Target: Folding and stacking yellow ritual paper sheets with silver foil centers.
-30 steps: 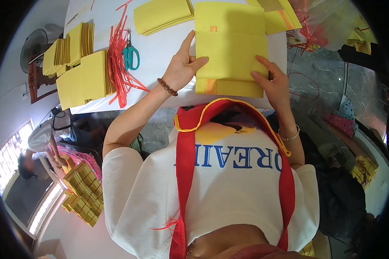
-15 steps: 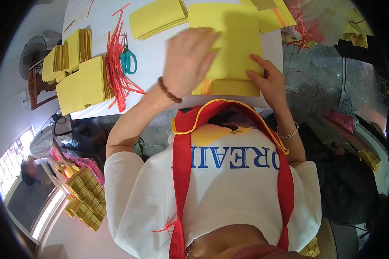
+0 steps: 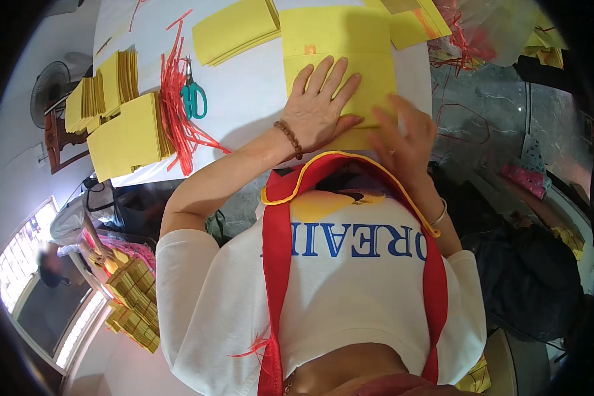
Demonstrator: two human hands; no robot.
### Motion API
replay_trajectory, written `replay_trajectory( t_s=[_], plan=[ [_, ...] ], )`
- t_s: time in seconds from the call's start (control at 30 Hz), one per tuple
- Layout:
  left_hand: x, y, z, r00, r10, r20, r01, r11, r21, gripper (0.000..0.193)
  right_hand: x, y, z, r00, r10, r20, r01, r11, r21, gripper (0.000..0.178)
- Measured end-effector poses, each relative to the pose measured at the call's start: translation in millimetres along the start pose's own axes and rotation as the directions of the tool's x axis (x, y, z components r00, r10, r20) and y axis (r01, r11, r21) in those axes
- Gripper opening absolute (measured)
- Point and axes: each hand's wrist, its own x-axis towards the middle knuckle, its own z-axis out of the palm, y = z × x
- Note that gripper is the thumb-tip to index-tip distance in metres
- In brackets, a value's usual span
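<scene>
A sheet of yellow paper [image 3: 336, 30] lies at the table's near edge in front of me, with a crosswise crease and a small orange mark on it. My left hand [image 3: 320, 105] rests flat on the sheet, fingers spread and thumb pointing right. At the sheet's right side, my right hand [image 3: 406, 142] is blurred by motion; its forefinger and thumb are apart and I see nothing between them. The part of the paper under my left palm is hidden.
Left on the white table [image 3: 244, 92] are teal-handled scissors [image 3: 193, 99], red plastic strips [image 3: 171, 99] and stacks of yellow paper [image 3: 129, 135]. Another yellow stack [image 3: 234, 30] lies farther off. Clear plastic bags [image 3: 495, 30] sit at far right. A fan [image 3: 49, 92] stands beyond the left side.
My left hand has come down flat on the sheet, nearer to me and slightly right. My right hand has left the sheet's right edge and shifted a little nearer.
</scene>
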Motion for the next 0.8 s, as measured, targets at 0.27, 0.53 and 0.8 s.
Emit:
replay_trajectory(
  t_s=[0.27, 0.53, 0.8],
  plan=[
    [-3, -5, -4, 1.0, 0.021, -0.017, -0.023, 0.996, -0.088, 0.066, -27, 3, 15, 0.941, -0.143, 0.307, 0.126, 0.989, 0.076, 0.044],
    [-12, -1, -16, 0.978, 0.206, 0.013, -0.204, 0.976, -0.079, 0.047, -27, 4, 16, 0.941, -0.131, 0.313, 0.114, 0.991, 0.072, 0.041],
    [-9, 19, -10, 0.978, 0.203, -0.054, -0.181, 0.944, 0.278, 0.044, -9, 10, 0, 0.934, -0.012, 0.356, -0.187, 0.834, 0.52, 0.035]
  ],
)
